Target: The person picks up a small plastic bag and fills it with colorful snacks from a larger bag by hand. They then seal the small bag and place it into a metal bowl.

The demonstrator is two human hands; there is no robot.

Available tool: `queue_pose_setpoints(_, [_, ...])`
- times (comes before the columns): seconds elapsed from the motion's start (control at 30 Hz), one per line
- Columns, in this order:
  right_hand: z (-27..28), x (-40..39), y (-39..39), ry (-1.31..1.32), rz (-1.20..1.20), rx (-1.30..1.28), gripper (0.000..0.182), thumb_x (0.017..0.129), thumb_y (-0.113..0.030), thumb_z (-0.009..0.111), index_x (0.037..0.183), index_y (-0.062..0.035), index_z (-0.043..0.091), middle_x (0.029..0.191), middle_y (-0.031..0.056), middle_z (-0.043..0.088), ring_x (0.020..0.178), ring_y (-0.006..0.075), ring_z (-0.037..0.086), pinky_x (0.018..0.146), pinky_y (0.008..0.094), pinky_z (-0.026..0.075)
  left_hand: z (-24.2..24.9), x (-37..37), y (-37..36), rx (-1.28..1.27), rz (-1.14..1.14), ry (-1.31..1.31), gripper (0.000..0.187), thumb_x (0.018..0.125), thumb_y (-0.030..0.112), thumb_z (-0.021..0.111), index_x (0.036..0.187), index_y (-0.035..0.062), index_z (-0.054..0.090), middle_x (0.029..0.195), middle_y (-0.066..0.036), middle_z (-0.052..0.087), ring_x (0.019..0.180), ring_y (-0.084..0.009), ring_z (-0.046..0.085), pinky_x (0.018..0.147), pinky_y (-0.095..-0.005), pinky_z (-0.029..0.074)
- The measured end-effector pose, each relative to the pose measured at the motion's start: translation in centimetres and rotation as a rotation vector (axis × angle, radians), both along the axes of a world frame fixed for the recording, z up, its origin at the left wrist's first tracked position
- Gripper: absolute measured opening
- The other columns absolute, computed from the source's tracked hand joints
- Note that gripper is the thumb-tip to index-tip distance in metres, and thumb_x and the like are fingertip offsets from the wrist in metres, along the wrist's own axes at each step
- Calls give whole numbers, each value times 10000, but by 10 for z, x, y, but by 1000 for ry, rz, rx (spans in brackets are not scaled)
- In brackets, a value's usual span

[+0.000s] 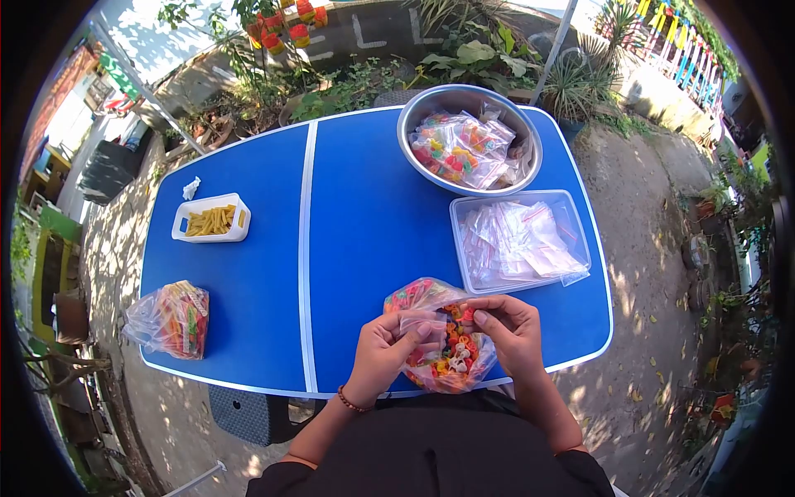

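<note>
My left hand (383, 352), with a beaded bracelet at the wrist, pinches a small clear plastic bag (428, 325) between thumb and fingers. My right hand (512, 331) is closed at the fingertips beside that bag; what it pinches is too small to make out. Below both hands, at the table's near edge, lies a large open plastic bag (454, 383) full of small colourful ring-like pieces (460, 346). To the right, a clear plastic container (459, 248) holds a pile of flat clear bags (522, 240).
A steel bowl (404, 142) of filled packets (468, 145) stands at the blue table's (373, 224) far right. On the left are a white basket (217, 238) of yellowish sticks, crumpled white plastic (191, 188) and a bag of coloured sticks (175, 319).
</note>
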State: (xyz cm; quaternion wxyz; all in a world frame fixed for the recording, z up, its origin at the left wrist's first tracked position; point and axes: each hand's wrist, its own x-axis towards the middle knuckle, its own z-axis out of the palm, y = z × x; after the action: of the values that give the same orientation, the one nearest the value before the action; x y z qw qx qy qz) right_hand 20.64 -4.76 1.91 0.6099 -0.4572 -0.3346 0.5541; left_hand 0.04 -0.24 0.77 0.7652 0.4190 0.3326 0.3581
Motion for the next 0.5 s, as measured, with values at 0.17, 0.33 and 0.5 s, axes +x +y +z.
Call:
queue_pose_setpoints(0.17, [5,-6,-8,-133,-49,146,148,879,17,697,1025,38,680,972,116,718,877,124,665,781,254,532,9,3,-4,134,-119,197,247,892,60,722,1098,-64,662,1045,-152,717,952,-161,704,848,-284,586])
queue_pose_setpoints(0.33, [13,0,-7,-670,67,285,126,793,-33,777,911,-31,735,898,86,706,784,139,589,700,263,453,7,4,-6,182,-171,184,288,884,57,732,1133,-64,651,1034,-130,718,945,-145,699,843,-266,581])
queue_pose_setpoints(0.5, [17,0,-4,-858,99,428,163,786,-67,769,943,-39,734,912,68,668,759,171,560,735,310,449,13,7,-5,50,-203,115,320,935,113,681,1202,-54,620,1069,-131,702,982,-163,689,875,-299,583])
